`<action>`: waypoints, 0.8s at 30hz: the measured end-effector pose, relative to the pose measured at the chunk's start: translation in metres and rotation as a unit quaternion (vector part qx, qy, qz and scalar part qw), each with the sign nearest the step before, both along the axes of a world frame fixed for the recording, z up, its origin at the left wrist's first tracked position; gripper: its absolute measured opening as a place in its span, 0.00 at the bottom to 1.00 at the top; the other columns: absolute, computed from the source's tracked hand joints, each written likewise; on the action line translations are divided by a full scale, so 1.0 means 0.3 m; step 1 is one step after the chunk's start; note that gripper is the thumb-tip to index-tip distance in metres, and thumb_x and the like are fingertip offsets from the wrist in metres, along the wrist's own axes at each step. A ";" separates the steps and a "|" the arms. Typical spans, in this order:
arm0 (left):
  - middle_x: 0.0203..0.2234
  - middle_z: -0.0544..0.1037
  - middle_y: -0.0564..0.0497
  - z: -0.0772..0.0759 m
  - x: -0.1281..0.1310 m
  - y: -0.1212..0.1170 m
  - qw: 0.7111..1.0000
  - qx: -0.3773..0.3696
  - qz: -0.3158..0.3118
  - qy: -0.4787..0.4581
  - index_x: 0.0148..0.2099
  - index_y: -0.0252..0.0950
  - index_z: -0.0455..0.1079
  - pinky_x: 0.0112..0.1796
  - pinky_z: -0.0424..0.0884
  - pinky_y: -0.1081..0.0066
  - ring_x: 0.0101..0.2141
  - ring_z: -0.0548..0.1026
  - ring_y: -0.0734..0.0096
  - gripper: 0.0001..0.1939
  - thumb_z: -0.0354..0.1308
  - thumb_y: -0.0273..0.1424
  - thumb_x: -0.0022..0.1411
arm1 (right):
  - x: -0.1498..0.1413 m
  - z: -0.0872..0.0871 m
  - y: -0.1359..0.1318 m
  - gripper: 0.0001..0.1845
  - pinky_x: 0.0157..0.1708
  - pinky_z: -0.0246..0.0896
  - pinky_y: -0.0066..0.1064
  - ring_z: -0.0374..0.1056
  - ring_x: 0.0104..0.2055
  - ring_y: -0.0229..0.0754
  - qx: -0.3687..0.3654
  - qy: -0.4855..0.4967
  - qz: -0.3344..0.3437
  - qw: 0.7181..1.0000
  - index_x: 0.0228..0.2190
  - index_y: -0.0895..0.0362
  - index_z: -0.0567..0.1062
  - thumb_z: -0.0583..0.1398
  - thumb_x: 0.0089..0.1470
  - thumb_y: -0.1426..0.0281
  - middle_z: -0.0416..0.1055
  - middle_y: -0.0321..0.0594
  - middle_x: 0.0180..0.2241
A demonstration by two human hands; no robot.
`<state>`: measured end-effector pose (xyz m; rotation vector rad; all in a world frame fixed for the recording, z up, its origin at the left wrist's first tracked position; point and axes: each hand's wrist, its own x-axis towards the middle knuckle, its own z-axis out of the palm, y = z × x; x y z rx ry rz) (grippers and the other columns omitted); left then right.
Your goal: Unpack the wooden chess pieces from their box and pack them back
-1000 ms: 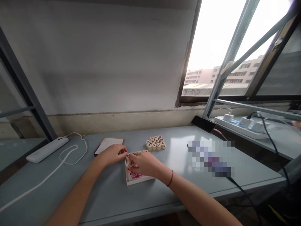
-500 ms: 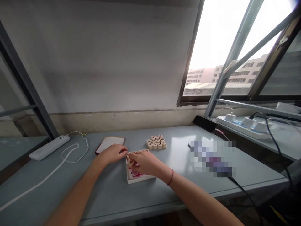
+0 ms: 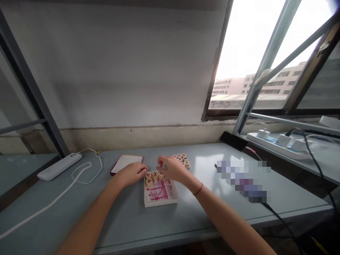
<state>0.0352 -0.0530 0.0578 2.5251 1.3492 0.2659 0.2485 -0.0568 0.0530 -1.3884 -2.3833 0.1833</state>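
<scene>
Chinese chess pieces (image 3: 155, 174), round and pale with characters on top, stand along the far side and left corner of a shallow white box (image 3: 160, 204). Red lines mark the box's floor. My left hand (image 3: 132, 173) is at the box's far left corner, thumb and fingers curved and a little apart; whether it touches the rim is unclear. Over the far edge of the box hovers my right hand (image 3: 172, 168), fingers bent and slightly apart, with no piece visible in them. Just beyond it, more chess pieces (image 3: 183, 158) sit grouped on the table, partly covered by that hand.
A dark red-edged box lid (image 3: 127, 163) lies behind my left hand. To the left are a white power strip (image 3: 60, 166) and its cable (image 3: 47, 205). On the right lie a blurred-out object (image 3: 241, 180) with a black cable and a dark phone-like slab (image 3: 233, 140).
My right hand has lifted out of the box and moved back toward the grouped pieces, uncovering the pieces and red lines inside. My left hand has stayed by the corner.
</scene>
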 end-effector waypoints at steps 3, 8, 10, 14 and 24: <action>0.36 0.77 0.47 -0.003 0.003 -0.002 1.000 0.005 -0.009 -0.001 0.41 0.37 0.74 0.38 0.64 0.71 0.37 0.73 0.64 0.18 0.42 0.35 0.61 | 0.072 0.024 0.123 0.12 0.28 0.50 0.25 0.67 0.37 0.41 0.016 0.003 -0.121 0.993 0.40 0.56 0.71 0.53 0.54 0.67 0.72 0.42 0.40; 0.36 0.78 0.47 -0.009 0.003 -0.008 1.000 0.000 -0.008 -0.017 0.41 0.38 0.74 0.37 0.64 0.71 0.36 0.73 0.64 0.18 0.44 0.35 0.61 | 0.124 0.022 0.254 0.13 0.25 0.53 0.26 0.70 0.32 0.42 -0.101 -0.088 -0.167 0.977 0.36 0.58 0.76 0.57 0.48 0.69 0.75 0.45 0.33; 0.37 0.77 0.47 -0.009 0.003 -0.010 1.000 -0.003 -0.004 -0.019 0.41 0.38 0.74 0.37 0.64 0.71 0.36 0.73 0.64 0.18 0.44 0.35 0.61 | 0.120 0.016 0.269 0.11 0.23 0.54 0.26 0.70 0.27 0.41 -0.140 -0.100 -0.160 0.972 0.32 0.59 0.78 0.58 0.45 0.70 0.75 0.45 0.28; 0.37 0.77 0.47 -0.006 0.003 -0.015 1.000 -0.002 -0.001 -0.020 0.41 0.38 0.74 0.37 0.64 0.71 0.37 0.73 0.63 0.17 0.45 0.36 0.61 | 0.100 0.013 0.285 0.09 0.22 0.56 0.26 0.69 0.24 0.40 -0.159 -0.107 -0.156 0.969 0.28 0.61 0.78 0.60 0.41 0.74 0.75 0.46 0.25; 0.40 0.75 0.46 0.003 0.029 -0.021 0.992 0.088 0.070 -0.062 0.45 0.36 0.71 0.39 0.66 0.69 0.39 0.73 0.63 0.16 0.48 0.36 0.61 | 0.094 0.040 0.218 0.20 0.22 0.61 0.23 0.70 0.23 0.35 -0.124 0.126 -0.116 0.977 0.45 0.60 0.72 0.60 0.49 0.67 0.76 0.45 0.35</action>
